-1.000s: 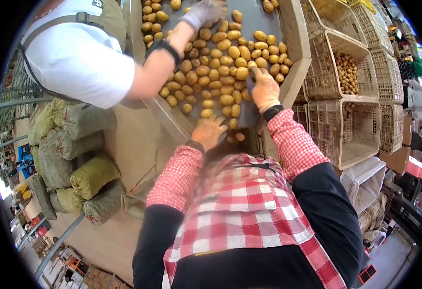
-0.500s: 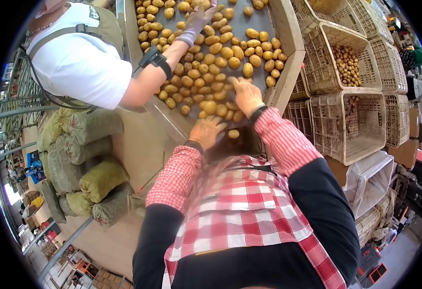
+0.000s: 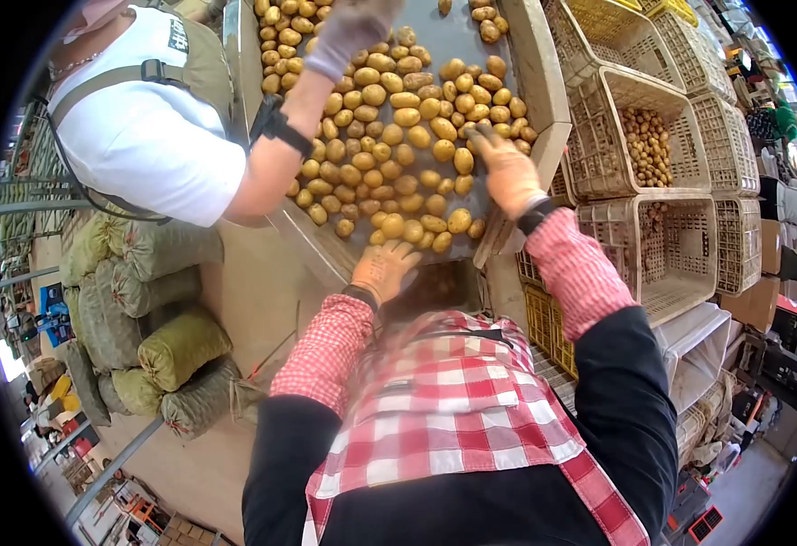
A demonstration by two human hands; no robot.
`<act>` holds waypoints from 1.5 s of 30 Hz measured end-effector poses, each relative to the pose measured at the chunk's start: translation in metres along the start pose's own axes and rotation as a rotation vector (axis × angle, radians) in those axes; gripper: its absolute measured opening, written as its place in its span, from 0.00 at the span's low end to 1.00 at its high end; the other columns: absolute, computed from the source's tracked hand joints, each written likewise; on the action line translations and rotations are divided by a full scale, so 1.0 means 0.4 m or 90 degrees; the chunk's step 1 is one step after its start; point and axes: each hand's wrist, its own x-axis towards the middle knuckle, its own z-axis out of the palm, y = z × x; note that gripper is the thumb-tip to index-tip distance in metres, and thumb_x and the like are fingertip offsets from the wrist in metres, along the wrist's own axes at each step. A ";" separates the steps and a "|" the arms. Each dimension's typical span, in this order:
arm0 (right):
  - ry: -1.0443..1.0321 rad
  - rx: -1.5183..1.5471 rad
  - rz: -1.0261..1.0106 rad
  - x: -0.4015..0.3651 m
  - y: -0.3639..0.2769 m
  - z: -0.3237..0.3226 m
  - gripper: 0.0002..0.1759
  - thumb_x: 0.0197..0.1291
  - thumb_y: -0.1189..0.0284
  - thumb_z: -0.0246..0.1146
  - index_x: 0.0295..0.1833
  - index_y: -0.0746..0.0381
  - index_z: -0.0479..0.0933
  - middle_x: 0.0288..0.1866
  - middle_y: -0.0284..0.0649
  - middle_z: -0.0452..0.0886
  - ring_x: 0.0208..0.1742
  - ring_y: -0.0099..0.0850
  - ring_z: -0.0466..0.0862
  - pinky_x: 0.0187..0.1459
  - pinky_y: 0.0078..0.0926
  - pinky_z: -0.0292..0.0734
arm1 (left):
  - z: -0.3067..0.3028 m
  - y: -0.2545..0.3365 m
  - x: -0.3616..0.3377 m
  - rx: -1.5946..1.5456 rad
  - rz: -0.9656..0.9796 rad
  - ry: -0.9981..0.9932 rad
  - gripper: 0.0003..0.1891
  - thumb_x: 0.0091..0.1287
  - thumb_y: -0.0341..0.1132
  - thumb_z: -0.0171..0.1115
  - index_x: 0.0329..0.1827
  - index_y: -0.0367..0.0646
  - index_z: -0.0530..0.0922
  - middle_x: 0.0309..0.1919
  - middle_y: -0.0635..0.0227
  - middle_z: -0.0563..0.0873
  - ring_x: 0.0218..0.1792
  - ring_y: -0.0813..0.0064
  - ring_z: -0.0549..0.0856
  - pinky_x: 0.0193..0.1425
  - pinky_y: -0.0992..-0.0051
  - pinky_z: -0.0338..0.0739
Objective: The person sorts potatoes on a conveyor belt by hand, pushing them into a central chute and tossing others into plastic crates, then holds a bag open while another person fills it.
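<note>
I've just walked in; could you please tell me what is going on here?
Two people are working over potatoes spread in a grey-bottomed tray. The camera wearer's left hand is at the near edge; the right hand reaches among potatoes on the right. A co-worker's gloved hand is farther up, over more potatoes. A crate alongside holds potatoes too.

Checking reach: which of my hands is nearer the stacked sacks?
Left. The left hand is at the trough, on the side toward the stacked sacks; the right hand is farther off, beside potatoes.
</note>
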 end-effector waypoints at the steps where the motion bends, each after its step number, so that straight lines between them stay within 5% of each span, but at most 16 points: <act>1: 0.039 0.024 -0.028 0.040 -0.003 0.060 0.43 0.61 0.84 0.60 0.82 0.50 0.64 0.83 0.42 0.66 0.72 0.45 0.78 0.73 0.40 0.75 | -0.001 0.003 0.000 -0.014 -0.012 -0.014 0.19 0.73 0.48 0.61 0.64 0.54 0.85 0.59 0.70 0.85 0.60 0.67 0.83 0.60 0.64 0.81; 4: -0.083 0.001 0.063 0.145 -0.094 0.028 0.43 0.65 0.85 0.57 0.84 0.50 0.59 0.85 0.45 0.61 0.73 0.49 0.78 0.70 0.44 0.79 | 0.005 0.006 0.000 -0.028 -0.035 -0.038 0.18 0.74 0.48 0.60 0.62 0.54 0.84 0.60 0.70 0.84 0.62 0.66 0.82 0.62 0.61 0.81; 7: -0.047 -0.082 0.104 0.203 -0.130 0.026 0.43 0.67 0.84 0.62 0.84 0.48 0.58 0.87 0.48 0.55 0.70 0.48 0.82 0.66 0.40 0.85 | 0.021 0.004 0.002 -0.026 -0.042 -0.042 0.17 0.74 0.49 0.61 0.60 0.54 0.84 0.57 0.71 0.84 0.61 0.65 0.81 0.60 0.60 0.81; 12: -0.011 0.085 0.162 0.238 -0.084 0.093 0.29 0.71 0.79 0.55 0.76 0.48 0.70 0.70 0.52 0.76 0.67 0.49 0.83 0.65 0.49 0.80 | 0.021 0.006 0.001 0.009 -0.028 -0.027 0.17 0.73 0.48 0.61 0.59 0.54 0.85 0.55 0.71 0.84 0.59 0.66 0.82 0.58 0.61 0.81; 13: 0.032 0.081 0.155 0.218 -0.076 0.125 0.27 0.67 0.76 0.60 0.71 0.48 0.73 0.64 0.51 0.79 0.64 0.54 0.83 0.63 0.50 0.79 | 0.018 0.004 0.004 0.023 -0.021 -0.018 0.16 0.73 0.48 0.62 0.58 0.54 0.85 0.55 0.71 0.85 0.58 0.67 0.83 0.57 0.62 0.81; 18: 0.074 0.205 0.042 0.044 -0.066 0.166 0.26 0.61 0.83 0.58 0.62 0.48 0.80 0.61 0.50 0.79 0.59 0.55 0.84 0.59 0.47 0.81 | -0.005 0.006 0.000 0.002 0.000 0.022 0.16 0.73 0.47 0.61 0.58 0.55 0.86 0.56 0.72 0.85 0.58 0.67 0.83 0.58 0.63 0.81; 22: 0.268 0.228 -0.206 -0.095 0.063 -0.027 0.31 0.54 0.85 0.66 0.63 0.48 0.81 0.62 0.46 0.81 0.58 0.51 0.85 0.60 0.45 0.84 | -0.012 0.006 -0.003 -0.017 -0.013 -0.026 0.16 0.74 0.47 0.60 0.58 0.54 0.86 0.56 0.71 0.84 0.60 0.66 0.82 0.59 0.62 0.81; 23: 0.293 0.465 -0.076 -0.099 0.229 0.035 0.30 0.55 0.86 0.65 0.64 0.53 0.81 0.58 0.44 0.84 0.56 0.47 0.86 0.58 0.42 0.85 | -0.010 0.007 -0.001 -0.022 -0.018 -0.036 0.15 0.75 0.47 0.60 0.58 0.54 0.85 0.55 0.71 0.84 0.60 0.66 0.82 0.59 0.61 0.81; 25: 0.409 0.381 0.175 -0.113 0.296 -0.218 0.21 0.71 0.72 0.62 0.69 0.56 0.78 0.60 0.44 0.83 0.62 0.42 0.84 0.68 0.46 0.79 | -0.019 0.009 0.003 -0.017 -0.021 -0.050 0.15 0.75 0.47 0.60 0.58 0.54 0.85 0.56 0.71 0.84 0.60 0.66 0.82 0.60 0.60 0.80; 26: 0.442 -0.077 0.242 -0.128 0.356 -0.256 0.22 0.74 0.66 0.62 0.71 0.54 0.77 0.72 0.49 0.76 0.70 0.46 0.79 0.73 0.48 0.75 | -0.020 0.010 0.003 -0.005 -0.019 -0.048 0.15 0.75 0.47 0.60 0.58 0.54 0.85 0.56 0.71 0.84 0.60 0.66 0.82 0.60 0.60 0.80; 27: 0.285 -0.165 0.479 -0.133 0.389 -0.292 0.22 0.74 0.65 0.63 0.71 0.55 0.77 0.82 0.49 0.65 0.76 0.51 0.74 0.75 0.47 0.74 | -0.017 0.012 -0.001 -0.007 -0.018 -0.046 0.15 0.75 0.47 0.60 0.58 0.54 0.85 0.56 0.71 0.84 0.60 0.66 0.82 0.60 0.60 0.80; 28: 0.417 -0.133 0.372 -0.133 0.426 -0.272 0.24 0.70 0.70 0.65 0.70 0.52 0.79 0.74 0.54 0.75 0.71 0.55 0.78 0.70 0.45 0.77 | -0.011 0.010 -0.001 -0.006 -0.014 -0.038 0.15 0.75 0.47 0.60 0.58 0.55 0.86 0.56 0.71 0.84 0.60 0.66 0.82 0.60 0.61 0.80; 32: 0.254 0.165 0.025 -0.009 0.223 -0.165 0.21 0.70 0.69 0.66 0.66 0.57 0.81 0.65 0.51 0.84 0.65 0.50 0.84 0.68 0.43 0.78 | 0.008 0.001 -0.004 0.000 -0.003 0.003 0.16 0.74 0.48 0.60 0.58 0.56 0.86 0.56 0.71 0.84 0.60 0.66 0.82 0.59 0.61 0.80; 34: 0.206 0.057 -0.069 0.078 0.057 -0.090 0.21 0.69 0.66 0.66 0.66 0.57 0.82 0.68 0.46 0.83 0.68 0.47 0.82 0.70 0.43 0.77 | 0.014 -0.001 -0.002 0.000 -0.012 -0.010 0.16 0.75 0.48 0.59 0.58 0.56 0.86 0.56 0.71 0.84 0.60 0.66 0.82 0.60 0.61 0.80; 40: 0.037 -0.080 0.094 0.296 -0.149 0.059 0.23 0.75 0.69 0.54 0.72 0.46 0.77 0.69 0.41 0.80 0.72 0.46 0.77 0.70 0.51 0.73 | 0.004 0.002 0.000 0.021 -0.013 -0.001 0.14 0.74 0.48 0.60 0.56 0.56 0.86 0.55 0.72 0.84 0.58 0.67 0.83 0.58 0.62 0.80; 45: -0.001 -0.083 0.057 0.247 -0.140 0.043 0.20 0.72 0.67 0.60 0.68 0.49 0.79 0.67 0.42 0.82 0.71 0.40 0.78 0.69 0.49 0.72 | 0.007 0.008 -0.002 -0.019 -0.039 -0.037 0.13 0.74 0.46 0.60 0.54 0.56 0.86 0.55 0.73 0.84 0.61 0.67 0.81 0.62 0.60 0.77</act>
